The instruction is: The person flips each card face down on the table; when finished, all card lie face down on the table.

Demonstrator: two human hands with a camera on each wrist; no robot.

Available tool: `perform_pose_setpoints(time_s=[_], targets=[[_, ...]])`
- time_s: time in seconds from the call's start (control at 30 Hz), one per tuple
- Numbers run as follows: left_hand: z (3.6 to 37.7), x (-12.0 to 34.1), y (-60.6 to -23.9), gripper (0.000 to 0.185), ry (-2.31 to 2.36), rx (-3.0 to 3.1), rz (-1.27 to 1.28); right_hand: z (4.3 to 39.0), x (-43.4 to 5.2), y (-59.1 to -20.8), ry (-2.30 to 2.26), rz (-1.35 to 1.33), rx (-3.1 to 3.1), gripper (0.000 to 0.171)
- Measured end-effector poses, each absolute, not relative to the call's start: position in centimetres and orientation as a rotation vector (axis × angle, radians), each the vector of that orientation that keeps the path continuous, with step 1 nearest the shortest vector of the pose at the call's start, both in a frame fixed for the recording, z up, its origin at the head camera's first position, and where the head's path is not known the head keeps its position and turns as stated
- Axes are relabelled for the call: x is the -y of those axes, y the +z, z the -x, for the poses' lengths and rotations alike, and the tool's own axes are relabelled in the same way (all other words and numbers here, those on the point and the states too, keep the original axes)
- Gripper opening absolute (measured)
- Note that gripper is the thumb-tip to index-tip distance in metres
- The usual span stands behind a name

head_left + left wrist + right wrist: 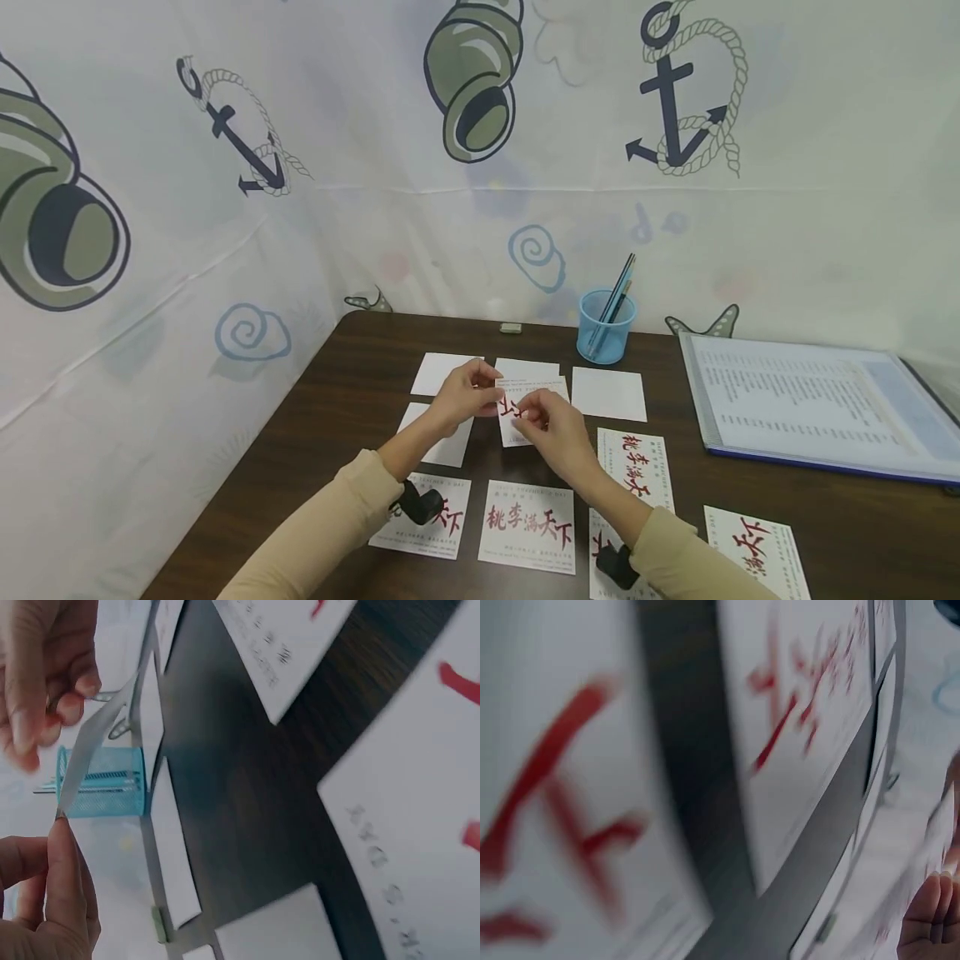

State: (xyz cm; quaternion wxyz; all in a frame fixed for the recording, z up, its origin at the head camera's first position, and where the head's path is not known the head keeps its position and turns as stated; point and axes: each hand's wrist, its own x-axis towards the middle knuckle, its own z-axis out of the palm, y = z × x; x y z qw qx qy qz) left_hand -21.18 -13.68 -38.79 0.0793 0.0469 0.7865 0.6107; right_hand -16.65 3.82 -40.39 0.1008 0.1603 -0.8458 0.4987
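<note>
Card: the card (534,398) with red letters is up in the air, over the brown counter (360,350).
Left hand (467,394): its grip pinches the card's left edge.
Right hand (553,427): its grip pinches the bottom edge.
Tip: hold only the edges, softly, so the card stays flat.

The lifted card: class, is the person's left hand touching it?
Touching. The left wrist view shows left hand fingertips pinching the card edge; the right hand holds its other end.
</note>
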Motion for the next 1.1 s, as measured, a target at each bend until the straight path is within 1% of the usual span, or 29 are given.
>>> perform_pose_setpoints(time_s=[0.1, 0.23, 0.33, 0.47, 0.6, 0.73, 0.9, 1.0, 1.1], targets=[[20.9, 13.4, -38.3, 0.025, 1.858, -2.341, -0.137, 16.2, -2.6, -40.1, 1.402, -0.549, 2.488, 0.024], [20.6, 13.0, -37.9, 0.022, 1.909, -2.327, -0.140, 15.9, -2.2, -40.0, 1.295, -0.562, 2.490, 0.031], [20.4, 12.7, -37.5, 0.021, 1.943, -2.348, -0.163, 15.8, -2.4, -39.9, 1.211, -0.577, 2.479, 0.030], [20.0, 12.4, -36.8, 0.021, 1.983, -2.401, -0.275, 15.8, -3.0, -39.4, 1.113, -0.612, 2.403, 0.030], [19.9, 12.4, -36.7, 0.026, 2.028, -2.449, -0.348, 16.3, -4.0, -39.1, 1.094, -0.591, 2.315, 0.030], [19.9, 13.1, -37.5, 0.029, 2.042, -2.538, -0.225, 16.9, -4.9, -39.2, 1.228, -0.506, 2.272, 0.028], [19.7, 14.1, -39.5, 0.035, 2.002, -2.585, 0.008, 17.1, -5.8, -39.5, 1.617, -0.307, 2.255, 0.027], [19.6, 14.3, -40.4, 0.040, 1.989, -2.538, 0.060, 17.3, -6.0, -39.7, 1.848, -0.192, 2.231, 0.028], [19.3, 14.3, -40.5, 0.041, 2.000, -2.476, 0.054, 17.3, -6.1, -39.9, 2.000, -0.116, 2.214, 0.030]])
